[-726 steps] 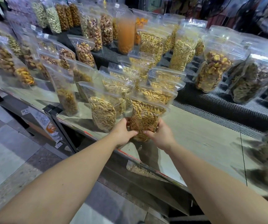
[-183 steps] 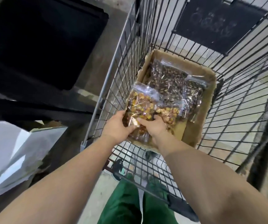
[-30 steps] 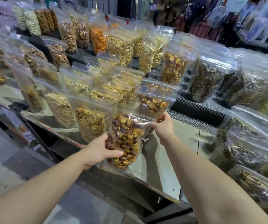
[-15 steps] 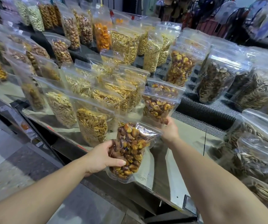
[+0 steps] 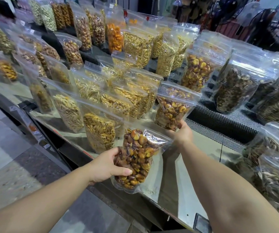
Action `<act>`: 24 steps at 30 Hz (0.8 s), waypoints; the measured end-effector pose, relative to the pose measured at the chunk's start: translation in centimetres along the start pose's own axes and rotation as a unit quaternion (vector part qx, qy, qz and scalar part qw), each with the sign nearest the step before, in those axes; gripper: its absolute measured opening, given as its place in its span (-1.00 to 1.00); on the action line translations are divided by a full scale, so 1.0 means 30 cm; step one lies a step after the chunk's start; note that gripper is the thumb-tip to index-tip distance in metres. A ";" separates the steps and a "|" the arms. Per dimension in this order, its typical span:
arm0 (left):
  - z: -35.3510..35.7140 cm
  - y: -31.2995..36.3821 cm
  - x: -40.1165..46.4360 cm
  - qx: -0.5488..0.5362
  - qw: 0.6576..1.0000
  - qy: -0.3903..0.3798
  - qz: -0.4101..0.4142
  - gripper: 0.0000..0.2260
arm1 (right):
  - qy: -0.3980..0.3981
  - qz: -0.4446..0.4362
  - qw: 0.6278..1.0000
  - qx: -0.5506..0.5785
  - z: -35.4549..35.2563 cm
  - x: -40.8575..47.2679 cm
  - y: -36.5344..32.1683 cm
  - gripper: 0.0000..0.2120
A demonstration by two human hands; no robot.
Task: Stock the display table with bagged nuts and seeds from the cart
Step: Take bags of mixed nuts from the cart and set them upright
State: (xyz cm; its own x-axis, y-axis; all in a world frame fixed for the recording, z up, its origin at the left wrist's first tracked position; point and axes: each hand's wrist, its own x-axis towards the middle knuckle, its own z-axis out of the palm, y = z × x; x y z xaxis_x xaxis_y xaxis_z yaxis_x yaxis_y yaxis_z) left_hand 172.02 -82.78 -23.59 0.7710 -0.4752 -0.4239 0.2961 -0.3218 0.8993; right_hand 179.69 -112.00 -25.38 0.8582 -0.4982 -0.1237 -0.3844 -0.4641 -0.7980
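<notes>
With both hands grasping a bag, the right hand [image 5: 180, 133] setting its bean bag [image 5: 173, 109] beside the seed bags [image 5: 135, 100] could topple them, and the left hand [image 5: 107, 165] grips its own bag [image 5: 137, 157] over the worktop [image 5: 167, 190] edge.

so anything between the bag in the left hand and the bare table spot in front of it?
Nothing visible. The left hand holds the bean bag over the table edge; the steel strip behind it lies bare. The right hand grips a second bag farther back.

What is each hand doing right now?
Left hand: closed on clear plastic pouch of brown-yellow nuts.
Right hand: gripping second, similar clear nut pouch.
</notes>
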 end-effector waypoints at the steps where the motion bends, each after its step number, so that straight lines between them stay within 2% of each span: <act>1: 0.000 0.000 -0.001 0.005 1.000 0.004 -0.004 -0.16 | 0.001 -0.004 1.000 -0.002 0.000 0.004 -0.004 -0.42; 7: 0.013 0.004 0.000 0.024 0.999 0.022 -0.019 -0.50 | -0.023 0.011 0.999 0.043 -0.010 0.008 -0.023 -0.39; 12: 0.022 0.012 0.001 0.039 0.999 0.019 -0.013 -0.49 | -0.049 0.049 0.989 0.130 -0.062 -0.060 -0.029 -0.16; 14: 0.034 0.018 0.003 0.038 0.999 0.012 -0.008 -0.43 | -0.046 0.070 0.990 0.114 -0.086 -0.101 -0.014 -0.21; 15: 0.042 0.022 0.006 0.038 0.999 0.008 -0.005 -0.37 | -0.048 0.081 0.990 0.103 -0.106 -0.129 -0.007 -0.30; 17: 0.061 0.036 0.015 0.050 0.999 0.007 -0.003 -0.32 | -0.118 0.090 0.983 0.108 -0.162 -0.197 0.000 -0.55; 18: 0.073 0.045 0.021 0.065 0.998 0.010 -0.001 -0.36 | -0.196 0.092 0.968 0.128 -0.191 -0.227 0.011 -0.62; 20: 0.100 0.068 0.031 0.089 0.996 0.018 0.002 -0.46 | -0.392 0.083 0.902 0.159 -0.238 -0.292 0.025 -0.61; 21: 0.115 0.086 0.034 0.095 0.995 0.020 0.009 -0.49 | -0.464 0.067 0.870 0.151 -0.243 -0.319 0.028 -0.58; 22: 0.128 0.101 0.038 0.098 0.995 0.020 0.016 -0.50 | -0.500 0.041 0.855 0.133 -0.232 -0.338 0.030 -0.52; 24: 0.147 0.127 0.053 0.106 0.994 0.025 0.029 -0.49 | -0.467 0.004 0.876 0.119 -0.182 -0.367 0.019 -0.35</act>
State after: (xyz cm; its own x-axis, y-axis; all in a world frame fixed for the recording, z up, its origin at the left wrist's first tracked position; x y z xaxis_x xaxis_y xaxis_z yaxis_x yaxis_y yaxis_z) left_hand 171.89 -88.38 -21.30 0.8115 -0.4589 -0.3616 0.1288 -0.4632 0.8768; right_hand 168.16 -110.77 -21.25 0.8027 0.3673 -0.4700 -0.4054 -0.2420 -0.8815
